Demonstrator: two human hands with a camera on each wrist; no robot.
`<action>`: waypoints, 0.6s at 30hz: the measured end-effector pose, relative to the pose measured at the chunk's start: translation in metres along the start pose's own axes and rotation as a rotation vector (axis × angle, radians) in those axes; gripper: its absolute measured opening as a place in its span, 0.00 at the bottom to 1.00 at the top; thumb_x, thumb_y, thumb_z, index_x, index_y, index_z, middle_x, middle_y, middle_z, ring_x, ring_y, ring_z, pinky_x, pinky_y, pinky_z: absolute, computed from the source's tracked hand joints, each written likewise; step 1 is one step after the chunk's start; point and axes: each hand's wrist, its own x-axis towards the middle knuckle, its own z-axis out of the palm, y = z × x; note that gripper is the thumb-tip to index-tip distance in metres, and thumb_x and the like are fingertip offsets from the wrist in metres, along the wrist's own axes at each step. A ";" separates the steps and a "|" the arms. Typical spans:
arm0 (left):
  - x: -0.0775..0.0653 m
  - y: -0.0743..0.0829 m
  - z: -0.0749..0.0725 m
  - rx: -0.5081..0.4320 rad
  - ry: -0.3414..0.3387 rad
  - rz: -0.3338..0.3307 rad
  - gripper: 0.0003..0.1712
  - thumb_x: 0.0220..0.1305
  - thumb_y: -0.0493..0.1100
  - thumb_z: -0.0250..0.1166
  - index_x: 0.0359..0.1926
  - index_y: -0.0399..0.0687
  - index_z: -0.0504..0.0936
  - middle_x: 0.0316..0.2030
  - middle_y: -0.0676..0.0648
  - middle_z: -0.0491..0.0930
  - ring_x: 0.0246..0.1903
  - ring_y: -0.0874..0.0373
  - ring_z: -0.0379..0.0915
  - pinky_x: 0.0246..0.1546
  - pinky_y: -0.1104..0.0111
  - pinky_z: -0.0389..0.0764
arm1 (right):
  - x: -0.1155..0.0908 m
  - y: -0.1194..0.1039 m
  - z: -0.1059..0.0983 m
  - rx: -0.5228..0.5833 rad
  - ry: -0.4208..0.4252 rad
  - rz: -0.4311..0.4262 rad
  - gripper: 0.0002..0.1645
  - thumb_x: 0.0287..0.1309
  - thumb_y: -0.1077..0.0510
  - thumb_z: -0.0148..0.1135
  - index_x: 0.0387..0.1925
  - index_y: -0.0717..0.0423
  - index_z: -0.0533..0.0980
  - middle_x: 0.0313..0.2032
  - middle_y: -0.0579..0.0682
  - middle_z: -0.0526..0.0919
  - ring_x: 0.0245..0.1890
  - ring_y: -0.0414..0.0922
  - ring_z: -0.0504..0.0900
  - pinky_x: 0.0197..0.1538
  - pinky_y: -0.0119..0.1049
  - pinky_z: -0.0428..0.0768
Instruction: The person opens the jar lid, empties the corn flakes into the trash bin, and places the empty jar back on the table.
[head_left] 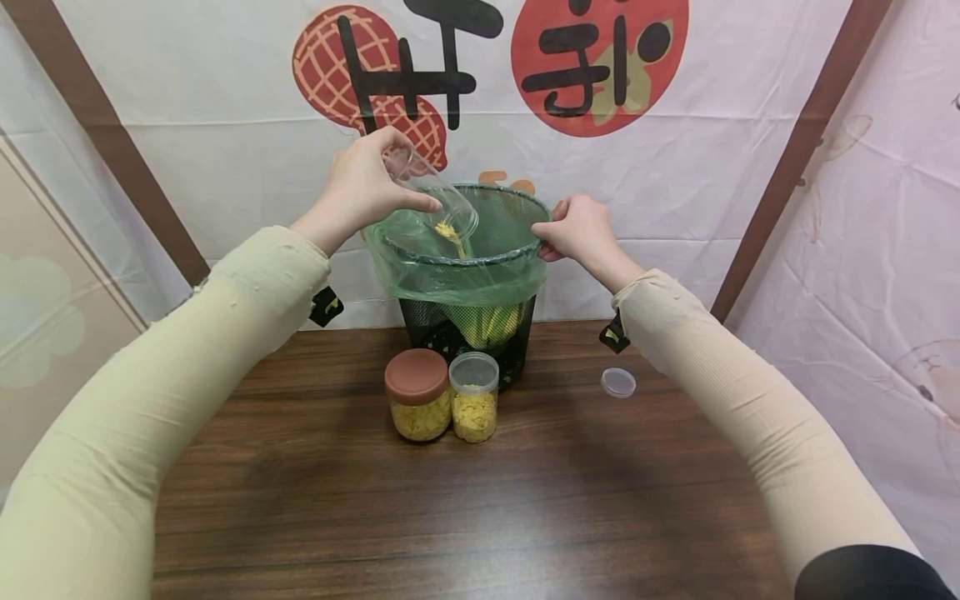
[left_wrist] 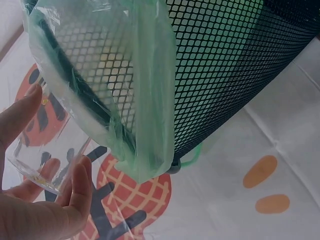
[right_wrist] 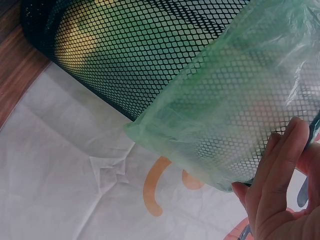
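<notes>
My left hand (head_left: 363,185) grips a transparent plastic jar (head_left: 444,190), tipped with its mouth down over a black mesh waste bin (head_left: 517,329). Yellow flakes (head_left: 450,234) are sliding out of the jar's mouth into the bin. A thin green bag (head_left: 465,287) lines the bin and folds down over its rim. On the bin's right side, my right hand (head_left: 585,229) pinches the rim together with the bag. In the left wrist view, thumb and fingers wrap round the jar (left_wrist: 37,167). Yellow contents (right_wrist: 75,42) show through the mesh in the right wrist view.
In front of the bin stand a brown-lidded jar (head_left: 418,398) and a slimmer jar (head_left: 474,400), both holding yellow flakes. A small transparent lid (head_left: 618,382) lies to the right on the wooden table (head_left: 465,517). A printed white cloth (head_left: 210,150) hangs behind.
</notes>
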 end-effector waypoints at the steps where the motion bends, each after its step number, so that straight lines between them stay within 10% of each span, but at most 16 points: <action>1: 0.000 0.000 0.000 -0.001 -0.002 0.001 0.45 0.41 0.57 0.77 0.59 0.48 0.69 0.52 0.44 0.73 0.48 0.50 0.68 0.48 0.56 0.70 | 0.000 0.000 0.000 0.003 -0.001 0.001 0.13 0.55 0.57 0.57 0.22 0.57 0.65 0.12 0.43 0.79 0.14 0.35 0.81 0.29 0.32 0.82; 18: -0.001 0.004 -0.001 -0.010 -0.024 0.010 0.52 0.48 0.60 0.72 0.71 0.57 0.59 0.67 0.48 0.65 0.55 0.49 0.70 0.58 0.56 0.68 | 0.000 0.000 -0.001 0.008 -0.004 0.011 0.12 0.56 0.56 0.58 0.25 0.58 0.67 0.14 0.45 0.80 0.15 0.36 0.82 0.29 0.33 0.83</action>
